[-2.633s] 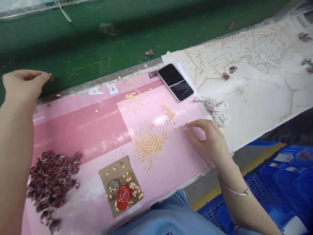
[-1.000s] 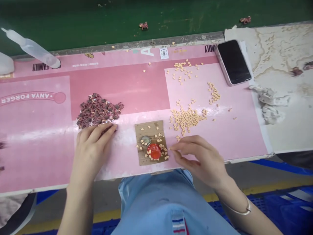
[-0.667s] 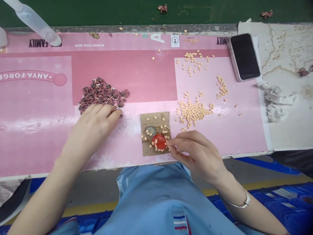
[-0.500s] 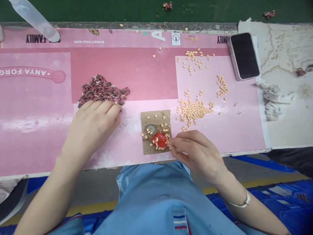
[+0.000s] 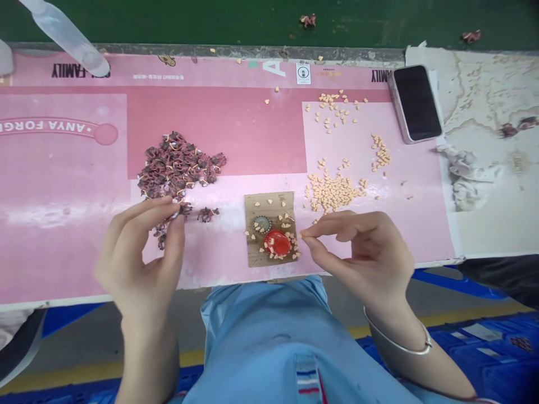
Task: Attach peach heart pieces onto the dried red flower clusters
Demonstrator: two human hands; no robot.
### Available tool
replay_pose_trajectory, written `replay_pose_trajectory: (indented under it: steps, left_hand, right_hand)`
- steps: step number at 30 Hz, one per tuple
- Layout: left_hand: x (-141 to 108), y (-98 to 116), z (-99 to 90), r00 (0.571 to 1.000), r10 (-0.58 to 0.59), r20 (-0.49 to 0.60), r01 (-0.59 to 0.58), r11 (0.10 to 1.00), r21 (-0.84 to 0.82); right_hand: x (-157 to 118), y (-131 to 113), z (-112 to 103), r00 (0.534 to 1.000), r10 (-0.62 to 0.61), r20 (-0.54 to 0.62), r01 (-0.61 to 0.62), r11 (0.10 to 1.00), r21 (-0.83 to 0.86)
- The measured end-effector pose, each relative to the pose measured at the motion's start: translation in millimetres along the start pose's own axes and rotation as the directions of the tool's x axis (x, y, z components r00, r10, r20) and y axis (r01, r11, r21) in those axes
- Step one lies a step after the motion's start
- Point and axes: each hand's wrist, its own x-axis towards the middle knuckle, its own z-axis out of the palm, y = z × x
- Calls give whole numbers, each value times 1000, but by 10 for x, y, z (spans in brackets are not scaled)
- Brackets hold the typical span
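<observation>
My right grip (image 5: 362, 252) is pinched narrow, with the fingertips (image 5: 304, 233) close together just beside the brown card (image 5: 253, 207). Something tiny may be in the pinch, but it is too small to tell. My left grip (image 5: 138, 252) is curled in a narrow pinch by the pile of dark red bits (image 5: 177, 168), and I cannot tell if it holds one. A few dark red bits (image 5: 206, 214) lie apart from the pile, near my left grip. The dark red bits have thin yellow strings on them. Small tan hearts (image 5: 332, 193) lie in heaps on the pink mat (image 5: 219, 126), to the right of the card. More tan hearts sit on the card around a red cap (image 5: 277, 242) and a metal bottle cap (image 5: 262, 224). The mat lies on the bench. A black phone (image 5: 415, 104) and a crumpled cloth (image 5: 467, 185) lie at the far right. A shiny bangle (image 5: 400, 339) is on my right wrist.
</observation>
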Motion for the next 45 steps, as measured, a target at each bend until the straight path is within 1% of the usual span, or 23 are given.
replay_pose_trajectory:
  steps: [1, 2, 3, 4, 5, 6, 8, 10, 13, 16, 19, 22, 25, 27, 29, 31, 32, 33, 36, 37, 39, 42, 45]
  left_hand:
    - [-57, 52, -7, 995, -96, -9, 95, 992, -85]
    - [-114, 116, -5, 983, -185, -11, 180, 966, -188]
    - [-168, 186, 6, 966, -257, 9, 248, 924, -292]
    - [-215, 256, 25, 952, -304, 45, 298, 874, -384]
    - [-252, 320, 50, 938, -328, 107, 340, 824, -453]
    - [-278, 374, 80, 927, -328, 180, 374, 780, -503]
    - [-297, 441, 138, 907, -295, 300, 418, 714, -561]
    - [-288, 462, 179, 900, -275, 338, 430, 681, -593]
    - [-260, 455, 200, 888, -295, 352, 456, 656, -602]
    - [-248, 449, 193, 877, -321, 358, 480, 630, -610]
    - [-253, 451, 189, 877, -324, 354, 480, 600, -641]
    - [-263, 445, 197, 880, -327, 344, 475, 594, -649]
    - [-263, 438, 205, 868, -344, 357, 496, 574, -652]
    - [-255, 440, 207, 853, -361, 376, 520, 543, -659]
    - [-243, 452, 207, 832, -378, 407, 552, 483, -680]
    - [-229, 476, 206, 813, -375, 445, 577, 418, -702]
    - [-223, 491, 204, 809, -367, 460, 583, 394, -711]
    - [-218, 508, 201, 804, -360, 474, 590, 379, -713]
    - [-213, 561, 188, 791, -359, 496, 608, 363, -706]
    - [-212, 575, 184, 789, -358, 499, 610, 357, -707]
    - [-211, 590, 180, 788, -357, 502, 611, 350, -710]
    - [-201, 579, 187, 797, -357, 487, 598, 356, -718]
    - [-192, 554, 202, 807, -360, 468, 584, 373, -720]
  right_hand:
    - [-3, -4, 19, 998, 54, -22, -54, 998, 34]
    - [-7, -9, 36, 995, 97, -32, -95, 993, 65]
    - [-10, -14, 49, 992, 123, -32, -120, 989, 92]
    - [-11, -20, 58, 990, 138, -28, -135, 985, 107]
    - [-10, -27, 63, 989, 143, -29, -139, 984, 108]
    - [-6, -33, 64, 990, 137, -33, -133, 986, 97]
    - [4, -40, 59, 996, 89, -27, -88, 995, 49]
    - [9, -33, 52, 1000, 8, 24, -8, 1000, -14]
    - [-14, -2, 49, 989, -92, 119, 106, 988, -115]
    - [-79, 42, 56, 977, -163, 141, 191, 957, -218]
    - [-158, 87, 56, 973, -185, 139, 217, 940, -263]
    - [-193, 127, 24, 970, -202, 138, 234, 930, -285]
    - [-129, 124, -54, 966, -223, 128, 254, 904, -344]
    - [-33, 63, -119, 966, -237, 99, 257, 894, -368]
    - [77, -51, -171, 966, -253, 48, 254, 904, -344]
    - [170, -193, -190, 965, -261, 2, 252, 932, -261]
    - [205, -260, -185, 966, -259, 6, 255, 945, -204]
    - [231, -318, -169, 966, -257, 38, 260, 955, -141]
    - [263, -405, -66, 951, -267, 156, 268, 963, 17]
    - [261, -406, -19, 948, -269, 168, 265, 963, 47]
    - [247, -385, 81, 954, -269, 134, 260, 962, 77]
    - [222, -338, 204, 960, -269, 79, 261, 961, 92]
    - [202, -314, 253, 963, -266, 51, 261, 961, 89]
